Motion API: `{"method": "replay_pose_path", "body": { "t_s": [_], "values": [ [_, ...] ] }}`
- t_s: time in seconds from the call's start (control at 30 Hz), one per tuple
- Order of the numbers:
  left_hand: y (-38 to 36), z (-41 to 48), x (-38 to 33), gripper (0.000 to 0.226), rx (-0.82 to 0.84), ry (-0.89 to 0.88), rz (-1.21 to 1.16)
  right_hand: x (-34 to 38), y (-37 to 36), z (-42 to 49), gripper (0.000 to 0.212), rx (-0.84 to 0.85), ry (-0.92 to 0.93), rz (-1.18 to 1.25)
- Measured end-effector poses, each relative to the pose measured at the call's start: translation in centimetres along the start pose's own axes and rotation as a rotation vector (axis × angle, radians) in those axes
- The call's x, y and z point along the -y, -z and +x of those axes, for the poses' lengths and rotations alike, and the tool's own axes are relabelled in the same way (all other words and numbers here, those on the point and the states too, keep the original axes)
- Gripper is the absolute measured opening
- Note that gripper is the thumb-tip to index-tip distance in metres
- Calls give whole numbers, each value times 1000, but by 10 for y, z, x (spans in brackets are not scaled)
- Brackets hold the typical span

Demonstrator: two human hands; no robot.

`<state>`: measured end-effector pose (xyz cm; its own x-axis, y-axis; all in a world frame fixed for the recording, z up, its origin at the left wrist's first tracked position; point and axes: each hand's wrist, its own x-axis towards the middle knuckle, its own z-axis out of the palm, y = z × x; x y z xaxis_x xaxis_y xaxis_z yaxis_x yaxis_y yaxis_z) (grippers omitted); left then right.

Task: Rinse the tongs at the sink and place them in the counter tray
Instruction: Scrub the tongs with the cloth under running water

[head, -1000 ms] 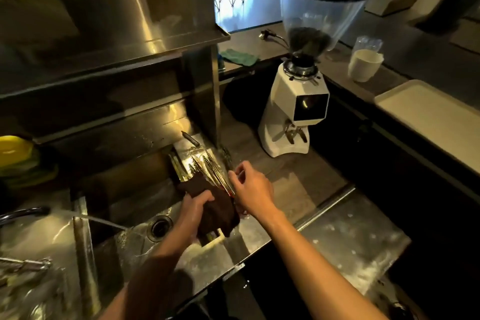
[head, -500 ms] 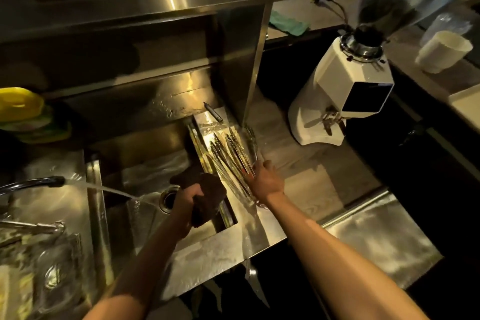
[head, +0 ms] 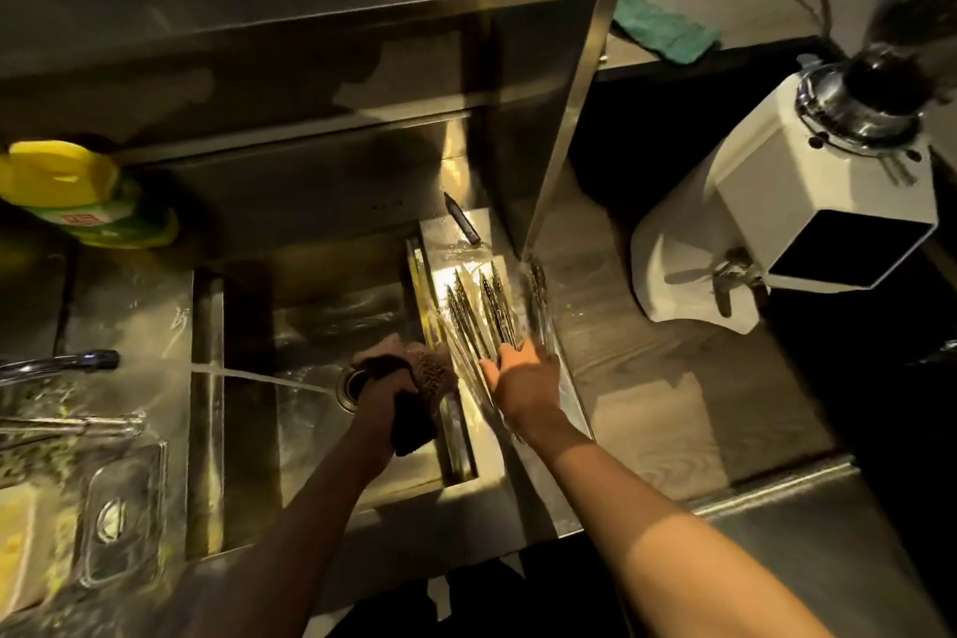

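Beneath the steel shelf, the sink [head: 331, 326] fills the middle of the view, with the wooden tabletop [head: 647, 378] to its right and a white coffee grinder [head: 777, 233] standing on it. A tap [head: 77, 362] at the left sends a thin stream across the basin toward the drain. Between sink and tabletop lies a clear tray [head: 549, 326] holding several tongs [head: 481, 316], their tips pointing away from the person. The right hand [head: 523, 383] rests flat over the near ends of the tongs, fingers spread, its grip released rather than closed around them. The left hand [head: 383, 394] is clenched on a dark brown cloth [head: 419, 399] over the sink's right edge, just beside the tray. Compared with half a second ago, the camera sits closer and lower, and the right hand has opened out over the tongs.
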<state>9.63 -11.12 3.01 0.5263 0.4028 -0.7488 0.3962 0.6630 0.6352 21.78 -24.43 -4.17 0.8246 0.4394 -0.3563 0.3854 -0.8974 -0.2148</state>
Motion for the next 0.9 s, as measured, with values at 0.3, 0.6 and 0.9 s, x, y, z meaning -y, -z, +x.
{"method": "replay_pose_path", "body": {
  "t_s": [0.3, 0.6, 0.9],
  "values": [
    [7, 14, 6, 36, -16, 15, -10, -7, 10, 3, 33, -59, 15, 165],
    [48, 14, -13, 36, 92, -141, -71, 21, 16, -12, 31, -97, 212, 239],
    [168, 12, -36, 13, 145, -335, -373, 136, -27, -29, 45, 162, 380, 212]
  ]
}}
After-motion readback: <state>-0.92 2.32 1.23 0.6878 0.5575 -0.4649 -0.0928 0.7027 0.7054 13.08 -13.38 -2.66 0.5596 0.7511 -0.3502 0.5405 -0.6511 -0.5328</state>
